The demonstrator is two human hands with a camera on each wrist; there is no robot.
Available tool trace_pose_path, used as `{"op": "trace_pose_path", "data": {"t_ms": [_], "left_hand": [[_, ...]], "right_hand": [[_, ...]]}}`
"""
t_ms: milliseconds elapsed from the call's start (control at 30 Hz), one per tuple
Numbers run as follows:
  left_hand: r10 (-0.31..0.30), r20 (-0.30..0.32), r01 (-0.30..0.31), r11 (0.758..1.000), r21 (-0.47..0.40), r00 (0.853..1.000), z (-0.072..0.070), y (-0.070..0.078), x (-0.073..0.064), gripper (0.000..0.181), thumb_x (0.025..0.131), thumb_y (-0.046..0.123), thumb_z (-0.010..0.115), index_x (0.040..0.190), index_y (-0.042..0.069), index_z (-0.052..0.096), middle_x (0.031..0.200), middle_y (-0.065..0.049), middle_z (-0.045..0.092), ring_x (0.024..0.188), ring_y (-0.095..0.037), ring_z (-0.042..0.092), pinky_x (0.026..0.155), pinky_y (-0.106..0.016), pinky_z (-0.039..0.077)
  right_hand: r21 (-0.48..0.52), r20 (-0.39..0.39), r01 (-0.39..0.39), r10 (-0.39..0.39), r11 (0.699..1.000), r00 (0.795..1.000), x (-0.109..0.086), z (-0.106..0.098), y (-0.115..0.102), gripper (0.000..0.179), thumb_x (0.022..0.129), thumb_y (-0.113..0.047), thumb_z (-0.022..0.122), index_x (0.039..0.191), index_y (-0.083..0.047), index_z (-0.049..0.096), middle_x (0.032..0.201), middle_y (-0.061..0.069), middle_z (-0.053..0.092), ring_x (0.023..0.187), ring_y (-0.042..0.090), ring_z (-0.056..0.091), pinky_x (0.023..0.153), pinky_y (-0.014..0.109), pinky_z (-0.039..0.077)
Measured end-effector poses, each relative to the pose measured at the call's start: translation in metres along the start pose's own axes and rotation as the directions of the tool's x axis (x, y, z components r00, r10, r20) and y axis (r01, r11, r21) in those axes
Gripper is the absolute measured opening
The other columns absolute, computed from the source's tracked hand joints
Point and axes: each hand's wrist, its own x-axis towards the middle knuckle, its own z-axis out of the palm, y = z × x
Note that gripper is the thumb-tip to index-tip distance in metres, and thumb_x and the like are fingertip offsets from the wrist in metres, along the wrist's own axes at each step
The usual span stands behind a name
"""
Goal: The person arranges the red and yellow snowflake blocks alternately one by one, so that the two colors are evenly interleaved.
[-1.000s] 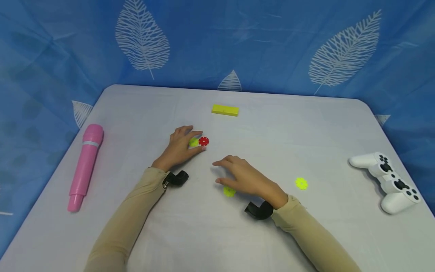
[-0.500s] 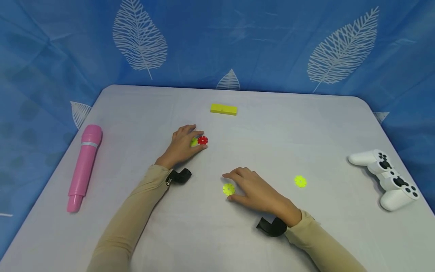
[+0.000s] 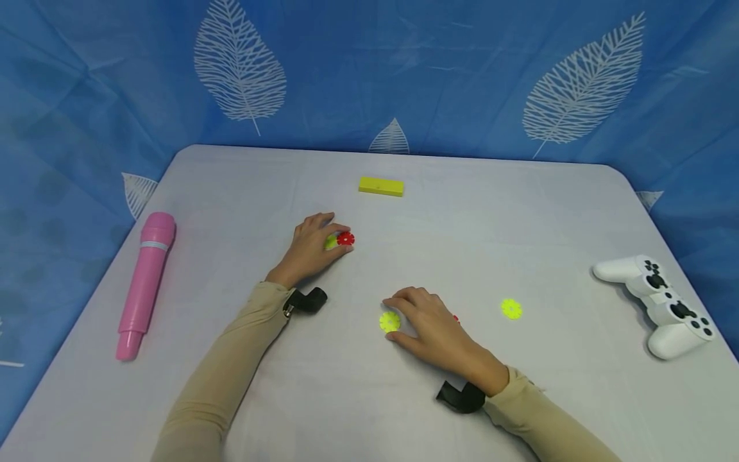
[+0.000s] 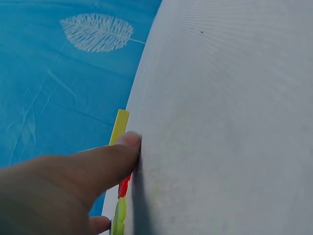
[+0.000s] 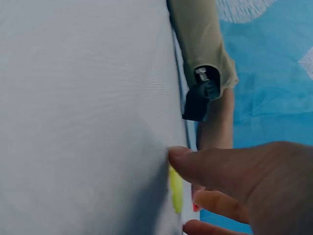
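Observation:
My left hand [image 3: 308, 247] has its thumb and index finger at opposite edges of a red notched plastic disc [image 3: 345, 239], apparently pinching it. A yellow-green disc [image 3: 331, 242] lies against that one, partly hidden within the hand. In the left wrist view the thumb covers part of the red disc [image 4: 123, 187]. Nearer the front, my right hand [image 3: 433, 330] reaches round another yellow-green disc [image 3: 389, 322], thumb and index spread with a gap around it. A sliver of a red disc [image 3: 457, 319] shows behind the right hand's knuckles, the remainder hidden.
One more yellow-green disc [image 3: 511, 308] lies to the right on the white table [image 3: 323, 398]. A white game controller [image 3: 655, 307] is at the right edge, and a pink microphone [image 3: 146, 285] at the left. Toward the back sits a yellow block [image 3: 381, 187].
The left thumb and index finger have drawn closer around the red disc. My right hand has shifted right and toward the front, so its fingers now flank the near yellow-green disc.

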Motion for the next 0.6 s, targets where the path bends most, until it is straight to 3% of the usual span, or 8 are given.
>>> {"op": "trace_pose_path", "data": {"t_ms": [300,600], "left_hand": [[-0.010,0.001,0.010,1.000,-0.015,1.000,0.0001,-0.0006,-0.0007,0.041,0.084,0.039,0.061,0.118,0.016,0.060,0.141,-0.016,0.037,0.132,-0.033,0.027,0.105,-0.052,0.020],[-0.004,-0.007,0.004,1.000,-0.015,1.000,0.0005,-0.0001,-0.0016,0.040,0.084,0.039,0.061,0.118,0.017,0.060,0.141,-0.017,0.037,0.132,-0.034,0.027,0.105,-0.052,0.020]], "right_hand": [[0.017,-0.074,-0.023,0.024,1.000,0.997,-0.0011,0.0076,-0.0006,0.042,0.071,-0.028,0.075,0.108,-0.012,0.061,0.105,0.003,0.054,0.097,0.019,0.050,0.086,0.036,0.039],[0.133,-0.077,-0.144,0.155,0.981,0.985,-0.0027,0.0092,-0.0043,0.034,0.068,-0.025,0.078,0.097,-0.013,0.065,0.097,0.002,0.051,0.092,0.017,0.046,0.081,0.034,0.036]]}}
